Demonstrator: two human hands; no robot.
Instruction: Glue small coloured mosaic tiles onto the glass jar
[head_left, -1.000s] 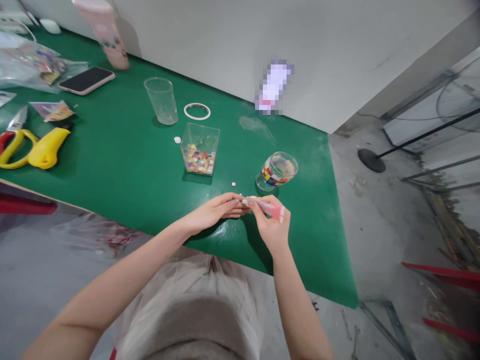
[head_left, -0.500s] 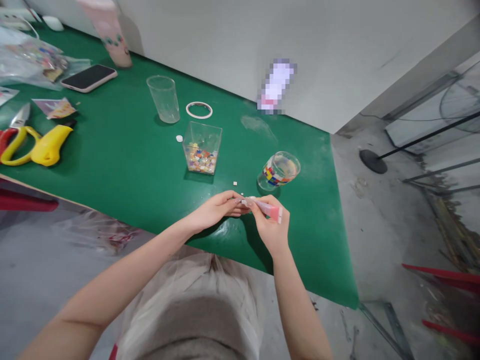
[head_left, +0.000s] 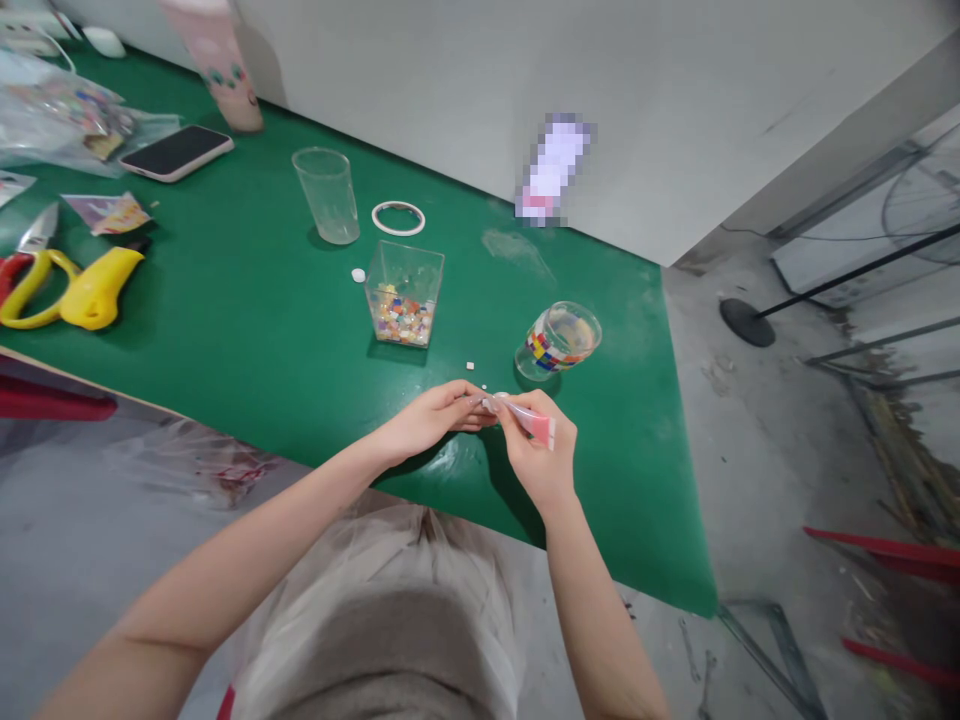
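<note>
A small pink glue-like tube (head_left: 537, 424) lies in my right hand (head_left: 541, 455), its fingers closed round it and its nozzle pointing left. My left hand (head_left: 431, 418) meets the nozzle with thumb and fingers pinched; whatever sits between them is too small to make out. Just beyond the hands, a tiny white tile (head_left: 470, 366) lies on the green table (head_left: 300, 370). A clear glass (head_left: 559, 342) with bands of coloured mosaic tiles stands to the right. Behind my left hand is a clear square cup (head_left: 405, 295) with many coloured pieces in its bottom.
An empty clear cup (head_left: 328, 197), a white ring (head_left: 398, 218) and a white cap (head_left: 358, 275) stand or lie farther back. On the left are yellow-handled scissors (head_left: 97, 290), a phone (head_left: 178, 153), a pink tumbler (head_left: 221, 75) and plastic bags (head_left: 60, 110).
The tail of the pink tube has swung slightly left and down with my right hand. My left hand stays in place.
</note>
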